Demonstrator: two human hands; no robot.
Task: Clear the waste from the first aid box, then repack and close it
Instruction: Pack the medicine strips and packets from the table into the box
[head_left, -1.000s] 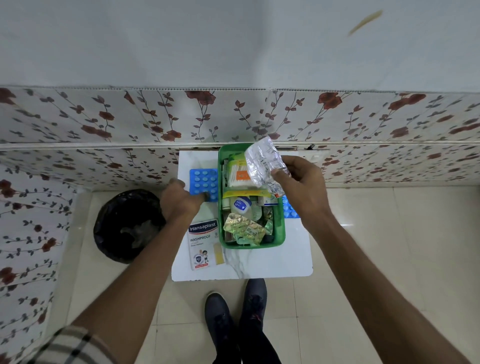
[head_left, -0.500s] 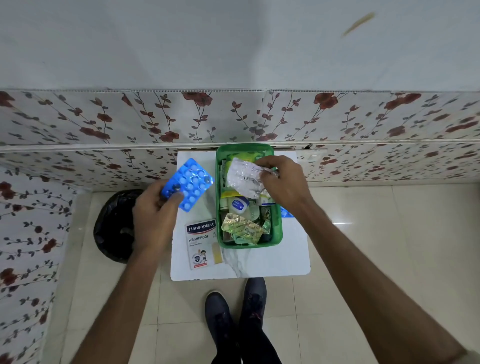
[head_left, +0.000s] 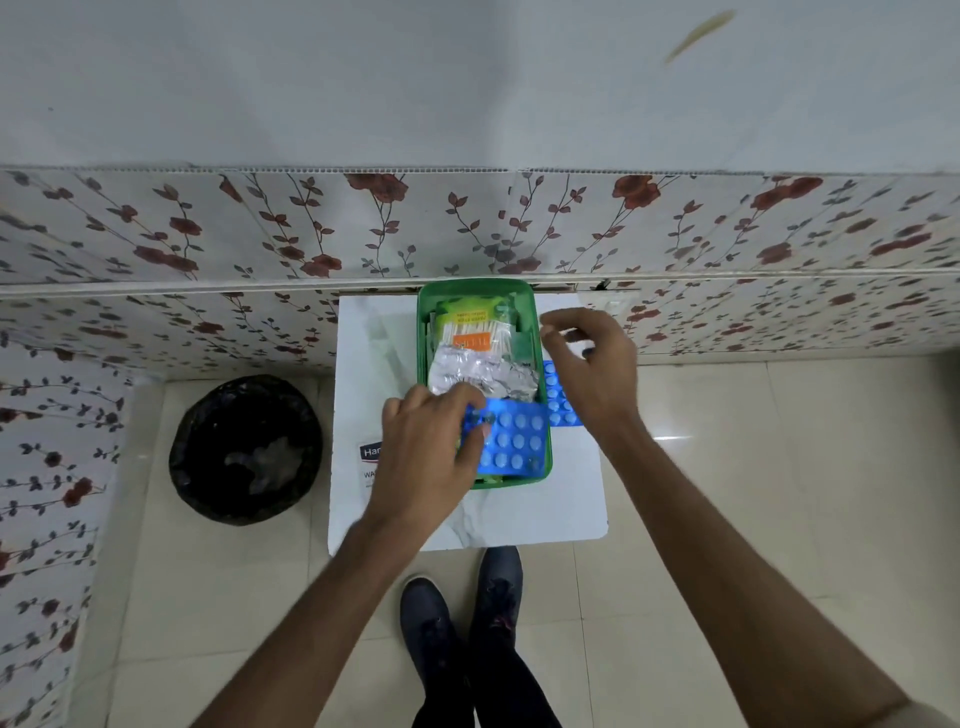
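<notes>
Repacking is under way: the left hand (head_left: 431, 452) pinches a blue strip (head_left: 511, 441) into the near end of the box (head_left: 423, 322). The right hand (head_left: 592, 364) hovers empty, fingers spread. Another strip (head_left: 558, 395) lies right of the box; closing remains.

Both bare forearms reach forward from the lower corners. The left hand (head_left: 431, 447) lies palm down, fingers curled, its grip pinching a blue blister pack (head_left: 511, 441). The right hand (head_left: 592, 369) hovers palm down, fingers loosely spread and slightly bent, holding nothing.
</notes>
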